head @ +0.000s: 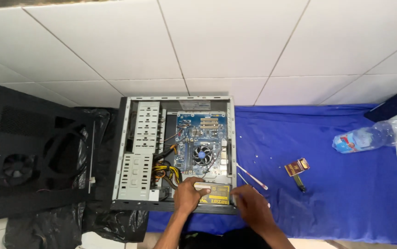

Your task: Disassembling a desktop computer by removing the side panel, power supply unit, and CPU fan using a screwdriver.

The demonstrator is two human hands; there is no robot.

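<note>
Both hands low in frame: left hand (188, 196) fingers curled gripping the supply (214, 193), right hand (249, 205) fingers pressed together on its edge — best kept level inside the case (124, 152).

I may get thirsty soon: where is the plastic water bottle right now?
In the head view, the water bottle lies on its side at the far right edge of the blue cloth, just below a dark phone.
</note>
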